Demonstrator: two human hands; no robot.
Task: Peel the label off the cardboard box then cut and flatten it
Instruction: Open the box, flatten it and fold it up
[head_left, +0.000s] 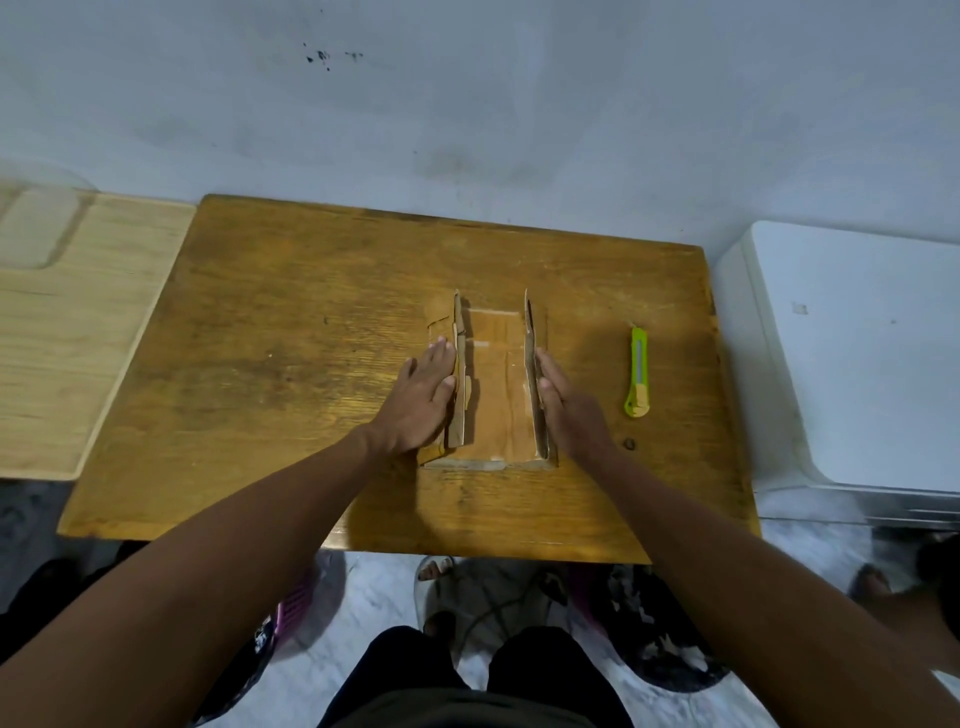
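Observation:
A cut-open brown cardboard box (496, 395) lies in the middle of the wooden table (291, 374), its base flat and its two long side walls standing up. My left hand (423, 400) lies flat with straight fingers against the outside of the left wall, over a cardboard flap on the table. My right hand (569, 410) presses with straight fingers against the outside of the right wall. A green and yellow utility knife (638, 373) lies on the table to the right of the box, apart from both hands.
A pale wooden board (78, 332) adjoins the table on the left. A white appliance (852, 353) stands at the right. The wall runs behind the table. Below the front edge are my legs, sandals and bags on the floor.

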